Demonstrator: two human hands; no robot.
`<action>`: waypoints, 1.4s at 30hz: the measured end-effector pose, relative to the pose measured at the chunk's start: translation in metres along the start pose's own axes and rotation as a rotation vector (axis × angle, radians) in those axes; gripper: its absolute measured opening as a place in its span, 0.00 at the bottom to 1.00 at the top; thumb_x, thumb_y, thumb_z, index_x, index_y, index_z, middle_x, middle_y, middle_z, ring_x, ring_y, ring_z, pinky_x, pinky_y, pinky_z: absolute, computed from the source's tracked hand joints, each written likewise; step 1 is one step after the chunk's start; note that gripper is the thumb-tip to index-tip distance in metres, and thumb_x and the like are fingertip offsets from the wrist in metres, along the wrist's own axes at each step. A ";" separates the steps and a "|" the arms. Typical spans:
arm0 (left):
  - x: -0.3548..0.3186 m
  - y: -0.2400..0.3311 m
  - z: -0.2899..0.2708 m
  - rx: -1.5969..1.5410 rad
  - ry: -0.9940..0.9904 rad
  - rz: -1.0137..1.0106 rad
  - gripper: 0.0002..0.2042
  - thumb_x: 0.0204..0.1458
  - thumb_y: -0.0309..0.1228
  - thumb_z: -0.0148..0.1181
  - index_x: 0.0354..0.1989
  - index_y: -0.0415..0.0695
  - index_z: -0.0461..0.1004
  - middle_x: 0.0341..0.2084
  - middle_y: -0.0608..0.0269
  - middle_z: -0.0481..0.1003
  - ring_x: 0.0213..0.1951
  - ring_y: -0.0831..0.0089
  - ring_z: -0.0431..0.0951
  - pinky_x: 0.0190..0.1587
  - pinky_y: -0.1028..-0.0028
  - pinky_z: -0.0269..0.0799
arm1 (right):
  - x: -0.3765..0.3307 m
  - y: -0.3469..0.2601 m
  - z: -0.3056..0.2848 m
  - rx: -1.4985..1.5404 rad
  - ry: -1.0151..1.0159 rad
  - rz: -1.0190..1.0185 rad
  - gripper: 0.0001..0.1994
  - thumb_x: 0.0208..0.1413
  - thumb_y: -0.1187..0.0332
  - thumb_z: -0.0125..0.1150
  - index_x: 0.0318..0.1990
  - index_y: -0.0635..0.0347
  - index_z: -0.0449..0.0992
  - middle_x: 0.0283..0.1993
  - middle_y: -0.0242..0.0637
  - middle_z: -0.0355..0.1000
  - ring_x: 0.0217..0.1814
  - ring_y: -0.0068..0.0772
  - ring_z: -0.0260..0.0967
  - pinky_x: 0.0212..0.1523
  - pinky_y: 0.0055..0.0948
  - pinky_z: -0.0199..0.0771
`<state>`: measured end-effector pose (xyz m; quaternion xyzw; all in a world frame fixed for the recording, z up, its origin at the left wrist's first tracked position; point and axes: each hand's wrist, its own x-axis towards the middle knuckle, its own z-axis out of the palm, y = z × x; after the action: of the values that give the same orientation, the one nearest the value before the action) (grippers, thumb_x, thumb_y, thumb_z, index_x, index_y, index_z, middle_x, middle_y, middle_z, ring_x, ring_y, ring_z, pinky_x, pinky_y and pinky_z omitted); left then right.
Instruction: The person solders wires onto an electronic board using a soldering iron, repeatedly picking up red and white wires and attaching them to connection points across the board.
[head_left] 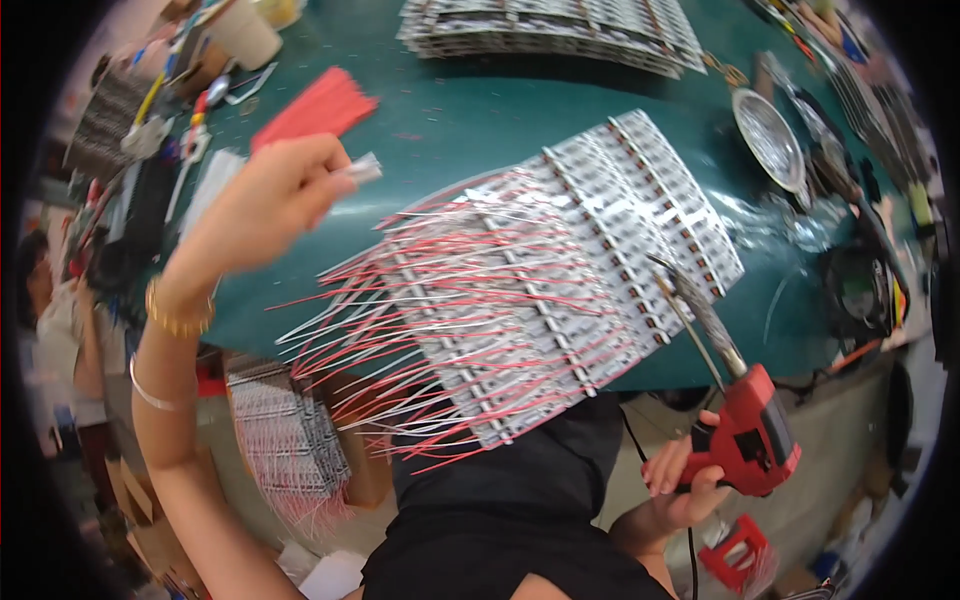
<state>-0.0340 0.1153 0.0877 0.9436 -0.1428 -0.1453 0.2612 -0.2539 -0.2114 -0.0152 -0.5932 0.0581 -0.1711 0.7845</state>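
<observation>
A panel of small white circuit boards [640, 190] lies slanted on the green table in front of me. Red and white wires [470, 290] cover its left half, their loose ends spreading past the left edge. My right hand [690, 475] is wrapped round the handle of a red soldering gun [755, 435]. The gun's metal tip and a thin feed tube point up over the panel's right part. Up at the left, my left hand [280, 190] is closed in a pinch on a small whitish piece [364, 168], whose kind I cannot make out.
Behind my left hand lie a bundle of red wires [318, 105] and a bundle of white wires [208, 190]. A stack of similar panels [550, 35] stands at the back. Right of it sits an oval metal dish [768, 135]. Below the table's edge, more wired panels [290, 430] fill a box.
</observation>
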 end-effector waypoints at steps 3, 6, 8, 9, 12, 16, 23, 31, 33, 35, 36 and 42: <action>-0.004 0.049 0.054 -0.236 -0.006 0.115 0.02 0.52 0.22 0.51 0.29 0.37 0.66 0.15 0.71 0.66 0.18 0.87 0.63 0.20 0.82 0.57 | -0.001 -0.003 0.003 -0.051 0.029 0.043 0.35 0.55 0.45 0.49 0.52 0.76 0.55 0.10 0.26 0.54 0.07 0.18 0.52 0.10 0.18 0.57; -0.002 0.077 0.101 -0.351 0.037 0.234 0.03 0.49 0.21 0.55 0.29 0.36 0.68 0.18 0.66 0.67 0.20 0.81 0.66 0.22 0.79 0.61 | -0.004 -0.004 -0.002 -0.004 0.011 0.073 0.38 0.53 0.42 0.49 0.52 0.75 0.55 0.10 0.25 0.54 0.08 0.18 0.53 0.11 0.18 0.57; 0.005 0.082 0.123 -0.201 0.214 0.452 0.04 0.46 0.24 0.57 0.27 0.39 0.69 0.22 0.57 0.68 0.19 0.61 0.70 0.22 0.69 0.64 | -0.006 -0.006 -0.007 -0.024 0.004 0.091 0.39 0.52 0.40 0.49 0.52 0.74 0.55 0.10 0.25 0.54 0.08 0.19 0.54 0.12 0.18 0.57; 0.008 0.084 0.129 -0.205 0.206 0.449 0.04 0.46 0.24 0.57 0.27 0.39 0.69 0.22 0.57 0.68 0.19 0.61 0.70 0.22 0.69 0.64 | -0.006 -0.008 -0.009 -0.037 -0.009 0.103 0.40 0.51 0.39 0.48 0.52 0.74 0.54 0.10 0.25 0.54 0.08 0.19 0.54 0.12 0.18 0.58; 0.020 0.089 0.145 -0.218 0.267 0.425 0.05 0.44 0.24 0.58 0.26 0.40 0.68 0.24 0.58 0.67 0.21 0.61 0.71 0.22 0.68 0.64 | -0.006 -0.013 -0.016 -0.068 -0.057 0.105 0.41 0.50 0.37 0.47 0.52 0.74 0.54 0.10 0.25 0.56 0.08 0.19 0.54 0.12 0.19 0.58; 0.024 0.089 0.152 -0.249 0.278 0.341 0.05 0.43 0.24 0.59 0.24 0.39 0.69 0.25 0.58 0.68 0.23 0.62 0.71 0.24 0.68 0.65 | -0.015 -0.009 -0.018 -0.123 0.052 0.071 0.45 0.48 0.34 0.47 0.54 0.75 0.53 0.10 0.26 0.57 0.08 0.20 0.55 0.12 0.19 0.58; 0.030 0.081 0.131 -0.318 0.217 0.262 0.06 0.41 0.21 0.62 0.26 0.35 0.71 0.25 0.60 0.69 0.29 0.71 0.70 0.34 0.76 0.65 | -0.013 -0.008 -0.021 -0.146 0.042 0.132 0.50 0.46 0.33 0.48 0.58 0.77 0.50 0.09 0.27 0.58 0.09 0.21 0.55 0.12 0.20 0.58; 0.030 0.079 0.137 -0.277 0.182 0.254 0.06 0.42 0.20 0.61 0.25 0.35 0.69 0.27 0.58 0.70 0.29 0.68 0.72 0.33 0.75 0.66 | -0.011 -0.008 -0.017 -0.145 0.015 0.168 0.49 0.47 0.33 0.49 0.59 0.75 0.48 0.10 0.26 0.59 0.10 0.21 0.57 0.14 0.20 0.59; 0.028 0.078 0.141 -0.221 0.233 0.311 0.07 0.43 0.24 0.61 0.26 0.38 0.68 0.23 0.57 0.67 0.21 0.63 0.71 0.20 0.69 0.63 | -0.011 -0.009 -0.017 -0.144 0.018 0.171 0.49 0.46 0.33 0.49 0.58 0.75 0.50 0.10 0.26 0.59 0.10 0.21 0.57 0.14 0.20 0.59; 0.025 0.078 0.145 -0.194 0.251 0.309 0.07 0.43 0.24 0.61 0.27 0.38 0.68 0.24 0.57 0.67 0.21 0.64 0.71 0.20 0.70 0.63 | -0.011 -0.008 -0.022 -0.142 -0.030 0.192 0.49 0.45 0.32 0.49 0.57 0.75 0.51 0.10 0.25 0.59 0.10 0.21 0.57 0.14 0.20 0.59; 0.024 0.079 0.147 -0.165 0.270 0.309 0.07 0.43 0.24 0.61 0.27 0.39 0.68 0.24 0.58 0.67 0.20 0.65 0.70 0.20 0.70 0.63 | -0.011 -0.007 -0.024 -0.139 -0.077 0.209 0.48 0.44 0.32 0.48 0.56 0.74 0.53 0.10 0.25 0.59 0.10 0.21 0.58 0.14 0.20 0.59; 0.025 0.079 0.156 -0.101 0.348 0.364 0.08 0.41 0.23 0.61 0.27 0.38 0.67 0.25 0.60 0.66 0.19 0.66 0.70 0.19 0.71 0.63 | -0.014 -0.005 -0.026 -0.151 -0.080 0.234 0.45 0.41 0.31 0.50 0.51 0.69 0.58 0.11 0.25 0.59 0.11 0.21 0.59 0.15 0.20 0.59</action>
<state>-0.0804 -0.0286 -0.0029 0.8989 -0.2556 0.0618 0.3505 -0.2758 -0.2317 -0.0196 -0.6458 0.1083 -0.0497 0.7541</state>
